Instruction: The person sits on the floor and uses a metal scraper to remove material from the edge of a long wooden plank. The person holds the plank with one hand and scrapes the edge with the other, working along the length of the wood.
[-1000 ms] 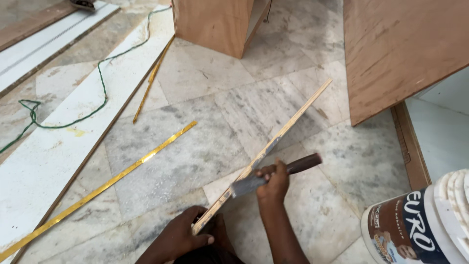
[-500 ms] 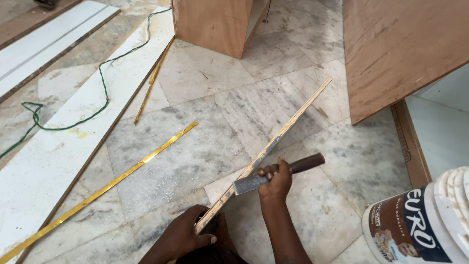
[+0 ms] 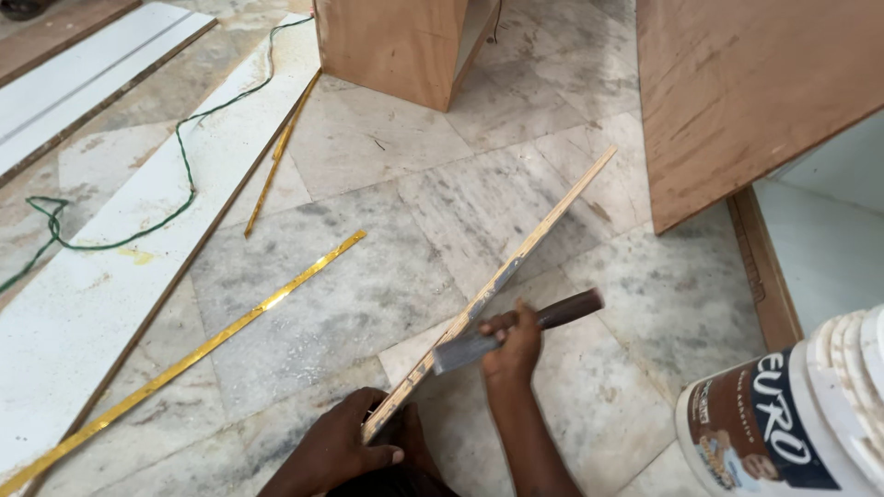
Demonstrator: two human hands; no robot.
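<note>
With the left hand (image 3: pixel 336 451) pinning the near end of the wooden strip (image 3: pixel 502 285) on the marble floor (image 3: pixel 368 304), the right hand's (image 3: pixel 511 345) grip wraps the chisel (image 3: pixel 516 329), paring its edge; steady pressure matters.

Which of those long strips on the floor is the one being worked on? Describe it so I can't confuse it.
Start at the marble floor in front of the plywood cabinet. The pale wooden strip slants from the left hand up to the right, with the right hand pressing a dark-handled chisel on it. Unlike the shiny gold strips, it is plain wood, held off the floor.
</note>
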